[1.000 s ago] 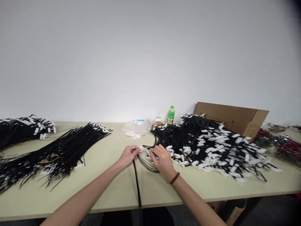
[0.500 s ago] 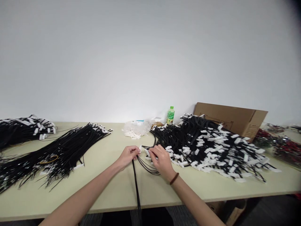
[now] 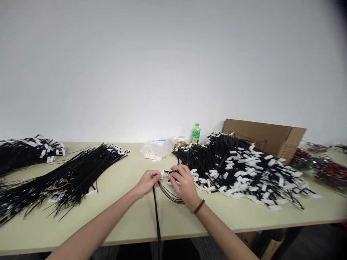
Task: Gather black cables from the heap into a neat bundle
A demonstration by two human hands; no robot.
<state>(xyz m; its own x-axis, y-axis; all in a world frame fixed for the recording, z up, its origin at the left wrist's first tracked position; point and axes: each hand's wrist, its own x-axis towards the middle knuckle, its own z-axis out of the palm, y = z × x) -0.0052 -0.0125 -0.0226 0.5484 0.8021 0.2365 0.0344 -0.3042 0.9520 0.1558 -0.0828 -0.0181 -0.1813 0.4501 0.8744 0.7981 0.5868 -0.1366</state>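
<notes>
My left hand (image 3: 148, 182) pinches a small white connector (image 3: 162, 174) between thumb and fingertips. Thin black wires (image 3: 170, 196) run from there in a loop under my right hand, and a black strand (image 3: 156, 213) hangs down over the table's front edge. Just to the right, my right hand (image 3: 186, 185) is curled around the wire ends, its thumb and forefinger slightly apart beside the connector. Its palm and inner fingers are hidden. Beyond it lies a large pile of black cables (image 3: 217, 159) with white ends.
More black cable bundles (image 3: 86, 169) lie at the left. A clear bag of white pieces (image 3: 155, 150), a green-capped bottle (image 3: 195, 134) and a cardboard box (image 3: 265, 139) stand along the wall. Bags with red and dark wires (image 3: 332, 171) sit at the far right of the table (image 3: 121, 220).
The fingers of my right hand have loosened and lifted slightly, with thumb and forefinger further apart. My left hand stays at the connector, and the view has shifted a little.
</notes>
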